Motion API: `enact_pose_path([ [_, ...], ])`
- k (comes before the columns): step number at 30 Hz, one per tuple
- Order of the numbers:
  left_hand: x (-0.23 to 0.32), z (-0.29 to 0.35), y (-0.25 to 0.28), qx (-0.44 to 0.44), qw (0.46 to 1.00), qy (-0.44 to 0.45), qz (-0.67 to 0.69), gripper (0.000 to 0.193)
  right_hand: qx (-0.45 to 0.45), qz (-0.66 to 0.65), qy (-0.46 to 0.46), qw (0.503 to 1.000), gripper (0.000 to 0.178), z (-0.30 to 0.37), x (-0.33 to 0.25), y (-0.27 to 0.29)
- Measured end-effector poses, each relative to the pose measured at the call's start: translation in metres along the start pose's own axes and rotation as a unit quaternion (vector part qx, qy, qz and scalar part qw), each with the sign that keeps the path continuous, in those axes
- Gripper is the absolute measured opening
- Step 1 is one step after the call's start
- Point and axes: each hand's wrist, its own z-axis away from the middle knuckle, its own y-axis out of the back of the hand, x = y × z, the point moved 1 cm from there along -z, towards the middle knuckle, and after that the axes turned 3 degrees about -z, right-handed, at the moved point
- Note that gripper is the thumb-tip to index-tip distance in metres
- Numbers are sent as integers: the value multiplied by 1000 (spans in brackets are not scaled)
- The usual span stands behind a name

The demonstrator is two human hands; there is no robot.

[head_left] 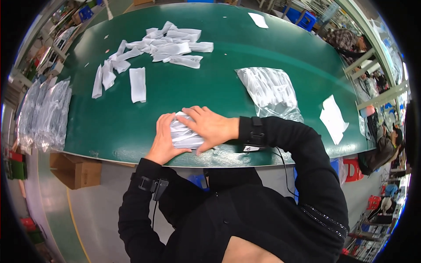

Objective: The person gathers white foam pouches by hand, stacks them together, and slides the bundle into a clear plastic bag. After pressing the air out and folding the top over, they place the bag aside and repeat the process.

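A bundle of white folded strips lies near the front edge of the green table, between my hands. My left hand curves round its left side, thumb along the near edge. From the right, my right hand reaches over the bundle, its fingers across the far end and its thumb at the near right corner. Parts of the strips are hidden under my fingers. One single white folded strip lies beyond my left hand. Farther off, a loose pile of similar white strips spreads over the table.
A clear plastic bag of white strips lies to the right. Clear plastic bags are stacked at the left edge. White paper pieces lie at the right; another white sheet is at the far side. A cardboard box stands below the table.
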Motion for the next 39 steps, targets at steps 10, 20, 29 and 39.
enact_pose_path([
  [10,6,6,-9,-22,997,-17,-78,91,95,-52,-20,994,76,14,-14,-17],
  [20,155,-78,-75,44,991,-126,-12,55,130,-72,-341,928,80,253,-97,149],
  [29,171,-138,-171,-65,983,-152,-75,22,131,-65,-530,835,75,278,-43,83],
  [39,201,-140,-161,-46,982,-180,21,11,216,209,-605,738,68,179,156,59],
])
